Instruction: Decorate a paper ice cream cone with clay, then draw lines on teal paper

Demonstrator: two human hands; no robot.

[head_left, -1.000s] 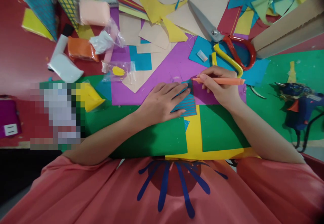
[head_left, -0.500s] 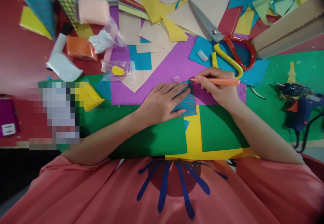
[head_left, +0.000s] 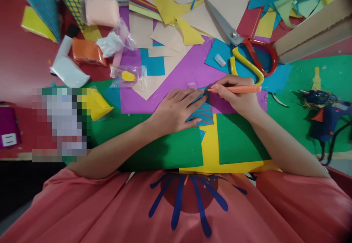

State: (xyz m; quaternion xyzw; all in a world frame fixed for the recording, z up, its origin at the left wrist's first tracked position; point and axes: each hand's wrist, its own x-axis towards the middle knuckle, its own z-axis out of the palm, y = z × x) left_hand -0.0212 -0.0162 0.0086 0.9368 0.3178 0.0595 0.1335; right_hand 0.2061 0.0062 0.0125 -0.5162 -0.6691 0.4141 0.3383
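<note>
A blue piece of craft paper point(head_left: 205, 115) with several thin reddish lines lies in front of me, across the edge of a purple sheet point(head_left: 189, 72). My left hand point(head_left: 178, 109) rests flat on it with the fingers spread, covering its left part. In my right hand point(head_left: 238, 92) is an orange pen point(head_left: 244, 89), pinched near its front end. The pen's tip is at the upper right part of the blue paper, close to my left fingertips.
Large scissors point(head_left: 233, 39) with red and yellow handles lie beyond my right hand. A blue glue gun point(head_left: 330, 116) is at the far right. Packs of clay, such as an orange one point(head_left: 88, 51), and decorated paper cones point(head_left: 42, 12) lie at the upper left. A cardboard piece point(head_left: 316, 30) stands at right.
My right hand has moved the pen slightly, its tip shifting a little down along the blue paper's upper right. My left hand stays in place.
</note>
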